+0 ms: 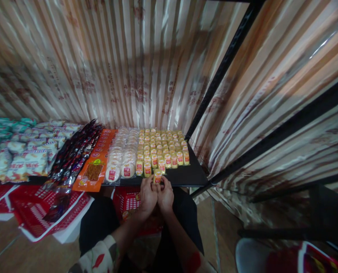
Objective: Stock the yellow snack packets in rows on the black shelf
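Observation:
Between the fingertips of my left hand (147, 194) and my right hand (165, 194) is a small yellow snack packet (157, 176) with a red and white label. Both hands are closed on it, side by side, at the front edge of the black shelf (180, 177). Just behind stand rows of matching yellow packets (163, 148), with one front packet close to the held one. To their left lie stacks of round white packaged cakes (120, 159) in clear wrappers.
An orange snack bag (93, 168), dark shiny packets (72, 151) and white bread-like packs (29, 161) lie further left. Red baskets (44, 208) sit below the shelf. Black metal posts (222, 72) frame the right side, with a striped curtain (146, 57) behind.

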Tool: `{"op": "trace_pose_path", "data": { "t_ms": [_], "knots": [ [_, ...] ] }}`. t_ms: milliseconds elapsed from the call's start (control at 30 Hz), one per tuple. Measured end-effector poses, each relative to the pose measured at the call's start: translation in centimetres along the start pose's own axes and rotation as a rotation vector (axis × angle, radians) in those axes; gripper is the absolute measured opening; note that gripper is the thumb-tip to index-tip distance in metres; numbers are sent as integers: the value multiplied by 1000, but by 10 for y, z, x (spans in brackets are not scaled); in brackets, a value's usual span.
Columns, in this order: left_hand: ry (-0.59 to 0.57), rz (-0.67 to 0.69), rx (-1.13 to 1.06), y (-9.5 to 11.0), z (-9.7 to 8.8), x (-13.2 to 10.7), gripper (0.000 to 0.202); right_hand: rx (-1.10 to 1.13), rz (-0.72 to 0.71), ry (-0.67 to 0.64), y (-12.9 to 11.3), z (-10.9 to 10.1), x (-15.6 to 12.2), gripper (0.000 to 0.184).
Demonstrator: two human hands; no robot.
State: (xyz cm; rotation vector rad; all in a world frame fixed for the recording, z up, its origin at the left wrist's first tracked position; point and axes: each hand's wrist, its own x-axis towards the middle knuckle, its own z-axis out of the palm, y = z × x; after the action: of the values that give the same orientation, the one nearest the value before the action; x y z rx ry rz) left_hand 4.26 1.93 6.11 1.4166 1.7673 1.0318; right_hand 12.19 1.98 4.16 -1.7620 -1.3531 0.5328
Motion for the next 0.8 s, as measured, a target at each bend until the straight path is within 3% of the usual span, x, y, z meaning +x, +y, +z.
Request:
{"op": "trace_pose_path", "data": {
  "t_ms": [333,800],
  "knots": [
    [-15,-11,72,11,4,12,43,10,3,-10,5,9,13,45],
    [-16,-40,114,6,9,22,49,200,29,0,10,23,16,50]
  ]
}}
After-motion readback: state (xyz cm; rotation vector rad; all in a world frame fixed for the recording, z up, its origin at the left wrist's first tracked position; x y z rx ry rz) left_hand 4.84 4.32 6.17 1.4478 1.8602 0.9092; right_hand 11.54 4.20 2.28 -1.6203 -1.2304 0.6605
